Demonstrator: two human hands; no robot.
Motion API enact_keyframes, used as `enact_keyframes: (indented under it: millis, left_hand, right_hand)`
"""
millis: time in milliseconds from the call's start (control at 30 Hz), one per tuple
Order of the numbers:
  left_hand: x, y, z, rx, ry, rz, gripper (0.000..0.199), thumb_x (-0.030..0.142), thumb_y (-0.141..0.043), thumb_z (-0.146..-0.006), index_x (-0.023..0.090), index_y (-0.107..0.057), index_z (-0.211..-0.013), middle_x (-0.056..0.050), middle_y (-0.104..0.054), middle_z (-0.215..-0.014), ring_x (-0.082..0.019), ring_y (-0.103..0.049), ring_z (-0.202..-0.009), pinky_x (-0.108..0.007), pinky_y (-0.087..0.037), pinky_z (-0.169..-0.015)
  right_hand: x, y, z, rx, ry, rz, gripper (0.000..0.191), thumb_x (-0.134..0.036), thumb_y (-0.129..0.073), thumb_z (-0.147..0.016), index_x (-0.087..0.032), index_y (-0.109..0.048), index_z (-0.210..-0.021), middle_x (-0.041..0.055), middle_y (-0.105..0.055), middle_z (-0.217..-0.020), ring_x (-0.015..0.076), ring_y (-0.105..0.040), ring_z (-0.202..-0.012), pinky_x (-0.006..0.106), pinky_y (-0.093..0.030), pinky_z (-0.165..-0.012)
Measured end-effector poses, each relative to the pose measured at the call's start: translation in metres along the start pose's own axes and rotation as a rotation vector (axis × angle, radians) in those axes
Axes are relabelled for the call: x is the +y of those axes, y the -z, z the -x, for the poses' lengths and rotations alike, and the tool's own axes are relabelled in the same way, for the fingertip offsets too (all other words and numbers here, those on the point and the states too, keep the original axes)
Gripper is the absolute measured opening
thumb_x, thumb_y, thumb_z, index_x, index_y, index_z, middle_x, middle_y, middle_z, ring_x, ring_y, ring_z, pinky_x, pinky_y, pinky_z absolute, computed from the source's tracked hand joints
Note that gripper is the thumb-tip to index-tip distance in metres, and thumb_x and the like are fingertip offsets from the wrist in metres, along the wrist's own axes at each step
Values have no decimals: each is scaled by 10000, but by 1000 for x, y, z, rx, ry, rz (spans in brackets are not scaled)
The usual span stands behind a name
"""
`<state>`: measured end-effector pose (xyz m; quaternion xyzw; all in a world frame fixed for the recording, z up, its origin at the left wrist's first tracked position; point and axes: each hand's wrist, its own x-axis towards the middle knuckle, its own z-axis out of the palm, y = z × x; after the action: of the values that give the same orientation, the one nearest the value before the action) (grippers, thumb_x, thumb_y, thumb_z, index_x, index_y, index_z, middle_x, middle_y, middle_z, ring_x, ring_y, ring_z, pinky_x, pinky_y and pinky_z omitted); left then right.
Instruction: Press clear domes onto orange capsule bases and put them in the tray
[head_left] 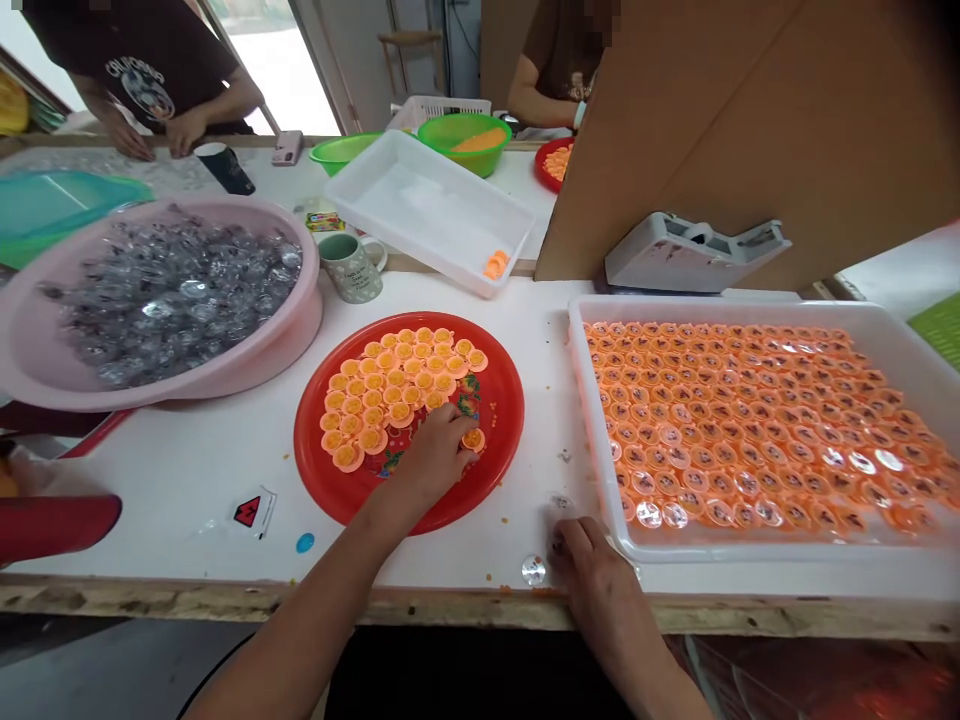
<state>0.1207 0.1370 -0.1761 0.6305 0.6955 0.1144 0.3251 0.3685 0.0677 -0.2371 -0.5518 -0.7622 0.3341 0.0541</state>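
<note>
My left hand (435, 450) reaches over the round red tray (502, 450), its fingers closed on the edge of an orange disc (473, 439). Many similar orange discs (373, 395) cover the tray's upper left part. Near the table's front edge, my right hand (592, 560) has its fingers bent together low over the white surface; what they hold, if anything, is hidden. A clear round cap (533, 570) lies just left of it, and another clear piece (561, 503) lies above the fingertips.
A white tray (630, 553) with rows of orange pieces stands right. At left is a pink basin (300, 330) of clear caps, beside a mug (352, 268). A cardboard panel (720, 130) rises behind. Two people (150, 75) (555, 75) are across the table.
</note>
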Motion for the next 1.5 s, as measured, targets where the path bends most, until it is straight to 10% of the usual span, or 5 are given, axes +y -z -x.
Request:
enact_keyframes:
  millis: [300, 500, 833, 1033, 1500]
  left_hand:
    - [-5, -11, 8, 176, 111, 217, 72, 224, -602, -741, 204, -545, -703, 8, -589, -717, -175, -560, -707, -314, -454, -676]
    - [-14, -7, 15, 129, 325, 780, 343, 292, -690, -756, 205, -659, -1086, -56, -668, -1091, -204, -644, -891, -351, -525, -810]
    - [-27, -6, 36, 42, 363, 1606, 175, 317, -617, -886, 151, -657, -925, -97, -674, -1150, -231, -633, -1103, -389, -568, -926]
    - [-26, -8, 42, 8, 393, 1645, 141, 251, -678, -839, 148, -646, -930, -93, -698, -1042, -244, -669, -1029, -417, -566, -935]
    - [-16, -21, 50, 102, 382, 1566, 253, 379, -716, -796, 179, -715, -952, -45, -669, -997, -190, -638, -971, -315, -546, -853]
  right_hand:
    - [-2, 6, -2, -93, 21, -91, 134, -94, -448, -884, -207, -495, -938, 38, -581, -913, 215, -588, -792, 367, -469, -704]
    - [-4, 7, -5, -41, 45, -487, 157, -284, -514, -922, -220, -621, -1018, 49, -654, -973, 214, -622, -902, 362, -491, -797]
    - [-30, 7, -31, -117, -29, -1035, 230, -421, -593, -915, -194, -612, -948, 49, -657, -907, 185, -640, -819, 322, -540, -733]
    - [-46, 12, -46, -125, -53, -1113, 269, -356, -729, -822, -199, -637, -1020, -4, -642, -732, 139, -602, -619, 280, -520, -612]
    - [-84, 10, -79, -63, -2, -967, 192, -285, -719, -768, -188, -696, -932, 35, -708, -851, 181, -644, -787, 324, -539, -757]
